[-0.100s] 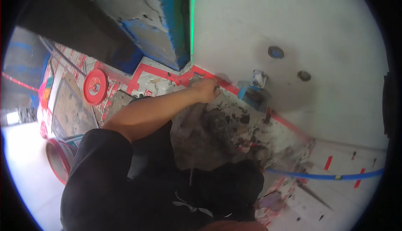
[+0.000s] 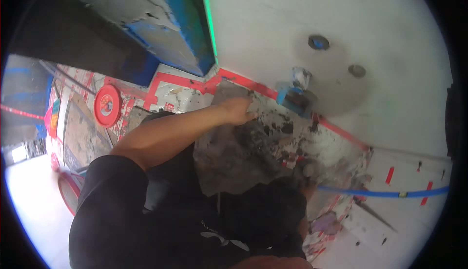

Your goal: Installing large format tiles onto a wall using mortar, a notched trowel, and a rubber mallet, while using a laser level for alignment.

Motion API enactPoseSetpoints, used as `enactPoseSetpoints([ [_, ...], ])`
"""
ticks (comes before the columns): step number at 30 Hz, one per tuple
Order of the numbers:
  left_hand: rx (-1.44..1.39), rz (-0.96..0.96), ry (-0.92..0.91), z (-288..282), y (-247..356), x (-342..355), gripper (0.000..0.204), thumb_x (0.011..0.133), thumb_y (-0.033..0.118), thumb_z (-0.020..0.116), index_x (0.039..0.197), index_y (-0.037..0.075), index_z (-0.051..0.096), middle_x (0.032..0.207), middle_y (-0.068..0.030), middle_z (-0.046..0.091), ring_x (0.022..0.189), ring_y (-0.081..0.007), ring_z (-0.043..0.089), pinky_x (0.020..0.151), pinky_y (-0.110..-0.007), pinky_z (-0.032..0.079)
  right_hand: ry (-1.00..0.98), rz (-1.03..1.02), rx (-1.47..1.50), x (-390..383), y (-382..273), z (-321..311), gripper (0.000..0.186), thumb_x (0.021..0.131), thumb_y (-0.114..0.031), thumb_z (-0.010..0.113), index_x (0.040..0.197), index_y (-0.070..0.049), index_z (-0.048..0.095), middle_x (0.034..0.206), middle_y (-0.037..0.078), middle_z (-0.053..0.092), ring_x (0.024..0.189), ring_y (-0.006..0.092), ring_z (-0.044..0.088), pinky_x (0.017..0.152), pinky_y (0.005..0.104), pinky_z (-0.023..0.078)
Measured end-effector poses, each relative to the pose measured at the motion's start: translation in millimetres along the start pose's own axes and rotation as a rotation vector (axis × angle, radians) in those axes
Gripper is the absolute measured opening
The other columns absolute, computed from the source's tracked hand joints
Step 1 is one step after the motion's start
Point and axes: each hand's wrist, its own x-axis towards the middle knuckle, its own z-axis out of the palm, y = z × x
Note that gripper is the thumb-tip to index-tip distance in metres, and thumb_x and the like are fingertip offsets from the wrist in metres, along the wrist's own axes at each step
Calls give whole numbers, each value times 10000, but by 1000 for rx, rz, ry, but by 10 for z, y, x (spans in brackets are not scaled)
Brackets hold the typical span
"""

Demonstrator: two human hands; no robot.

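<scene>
Left hand [image 2: 237,111] rests on a dirty grey slab [image 2: 229,157] by the white wall [image 2: 390,25]

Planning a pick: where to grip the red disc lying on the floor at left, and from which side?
The red disc looks flat on the floor, face up, with a pale hub. Probably best pinched across its outer rim from above; its right edge faces the left hand, which is far from it. Thickness is unclear.

Round red disc label [image 2: 107,105] with pale centre, lying at left on the printed sheeting; small crumpled purple packet [image 2: 325,223] sitting at lower right, partly hidden.
</scene>
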Motion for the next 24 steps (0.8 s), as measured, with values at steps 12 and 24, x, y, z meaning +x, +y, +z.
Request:
enactPoseSetpoints([
  [12,66,82,-55,25,-142,-158,608,943,475,629,1275,-32,582,1259,-281,631,1210,-434,591,1029,-506,470,116,-124,54,21,-321,-212,701,884,-501,669,1457,-132,506,1385,234,561,1277,439,524,1036,511,451],
  [24,-1208,-311,830,-470,95,437,842,950,689,518,1286,-83,515,1145,-294,670,1112,-426,649,947,-486,492,-36,-575,-370,-458,-1923,-3446,418,824,-425,751,1009,-58,675,860,207,697,872,426,683,760,541,535],
])
